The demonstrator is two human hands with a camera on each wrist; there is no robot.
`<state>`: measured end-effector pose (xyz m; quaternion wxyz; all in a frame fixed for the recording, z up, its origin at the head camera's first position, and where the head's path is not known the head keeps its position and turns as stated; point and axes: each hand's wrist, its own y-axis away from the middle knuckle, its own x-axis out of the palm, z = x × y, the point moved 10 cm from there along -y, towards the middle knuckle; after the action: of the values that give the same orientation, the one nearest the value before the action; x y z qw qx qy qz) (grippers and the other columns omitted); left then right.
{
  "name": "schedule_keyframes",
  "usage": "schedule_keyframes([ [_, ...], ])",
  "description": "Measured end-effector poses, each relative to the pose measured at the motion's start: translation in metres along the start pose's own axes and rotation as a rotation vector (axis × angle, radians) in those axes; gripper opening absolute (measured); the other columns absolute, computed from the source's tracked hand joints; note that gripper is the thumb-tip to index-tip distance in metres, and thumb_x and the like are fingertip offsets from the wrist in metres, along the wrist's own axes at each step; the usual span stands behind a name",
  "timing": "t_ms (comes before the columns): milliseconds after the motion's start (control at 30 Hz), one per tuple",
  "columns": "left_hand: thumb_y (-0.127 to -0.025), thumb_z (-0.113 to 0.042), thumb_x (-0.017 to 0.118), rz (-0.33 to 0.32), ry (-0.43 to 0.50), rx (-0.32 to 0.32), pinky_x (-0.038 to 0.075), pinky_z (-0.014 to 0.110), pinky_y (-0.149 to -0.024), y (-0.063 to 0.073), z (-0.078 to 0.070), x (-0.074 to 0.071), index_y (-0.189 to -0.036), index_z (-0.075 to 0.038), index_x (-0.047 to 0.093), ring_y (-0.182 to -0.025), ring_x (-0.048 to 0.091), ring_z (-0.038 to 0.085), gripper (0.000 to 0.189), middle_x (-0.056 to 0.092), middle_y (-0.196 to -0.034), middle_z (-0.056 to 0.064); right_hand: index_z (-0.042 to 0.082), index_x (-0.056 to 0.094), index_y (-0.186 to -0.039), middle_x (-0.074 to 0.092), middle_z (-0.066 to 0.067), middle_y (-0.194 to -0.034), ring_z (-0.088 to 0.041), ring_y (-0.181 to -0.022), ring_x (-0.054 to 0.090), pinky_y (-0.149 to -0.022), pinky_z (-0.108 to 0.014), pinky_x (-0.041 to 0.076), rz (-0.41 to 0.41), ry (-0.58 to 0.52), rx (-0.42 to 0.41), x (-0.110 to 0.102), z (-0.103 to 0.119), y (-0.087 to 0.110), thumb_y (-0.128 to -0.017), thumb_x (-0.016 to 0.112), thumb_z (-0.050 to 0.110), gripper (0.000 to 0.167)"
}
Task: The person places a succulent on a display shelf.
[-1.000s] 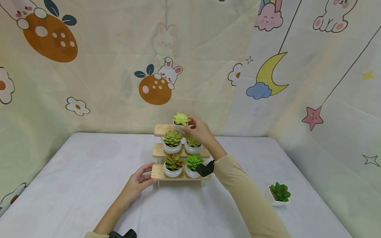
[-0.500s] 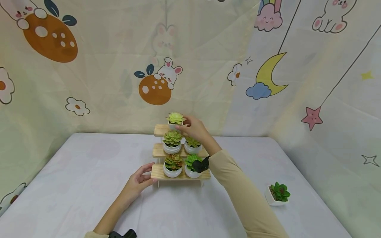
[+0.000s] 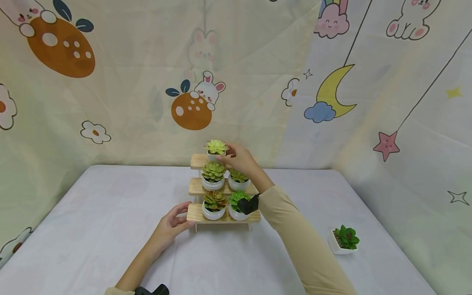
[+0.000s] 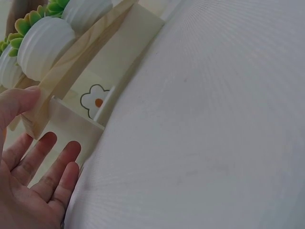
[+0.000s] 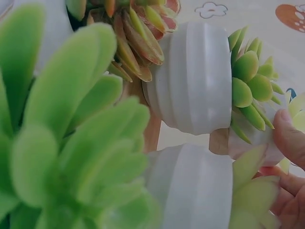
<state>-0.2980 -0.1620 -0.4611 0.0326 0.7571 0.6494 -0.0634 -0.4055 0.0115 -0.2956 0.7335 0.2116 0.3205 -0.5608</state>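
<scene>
A three-tier wooden stand [image 3: 194, 212] holds potted succulents. On its top board is a pale yellow-green succulent in a white pot [image 3: 216, 147], gripped at its right side by my right hand [image 3: 241, 161]. My left hand [image 3: 171, 225] holds the left end of the bottom board; the left wrist view shows the thumb [image 4: 21, 102] against the board's edge and other fingers spread below. Two round white pots [image 3: 213, 183] stand on the middle tier. A reddish-green succulent [image 3: 215, 200] and a bright green one [image 3: 237, 199] are on the bottom tier, the latter partly covered by the black wrist device.
A dark green succulent in a square white pot [image 3: 345, 239] stands apart on the right of the white-covered table [image 3: 92, 229]. A cartoon-printed cloth [image 3: 140, 82] hangs close behind the stand.
My right hand has moved left along the top board with the pale succulent, then nearly stopped. The left hand keeps its place on the stand.
</scene>
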Motion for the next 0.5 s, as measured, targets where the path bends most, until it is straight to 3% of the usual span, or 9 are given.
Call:
schedule_keyframes([
  [500,-0.083,-0.013,0.069,0.004,0.018,0.009,0.048,0.019,-0.081,-0.0006,0.0002,0.0002,-0.138,-0.009,0.041,-0.098,0.061,0.008,0.062,0.047,-0.134,0.017,0.02,0.035,-0.144,0.051,-0.009,-0.132,-0.026,-0.122,0.048,-0.095,-0.042,0.045,0.012,-0.023,0.016,0.0022,-0.0024,0.0002,-0.088,0.061,0.04,0.064],
])
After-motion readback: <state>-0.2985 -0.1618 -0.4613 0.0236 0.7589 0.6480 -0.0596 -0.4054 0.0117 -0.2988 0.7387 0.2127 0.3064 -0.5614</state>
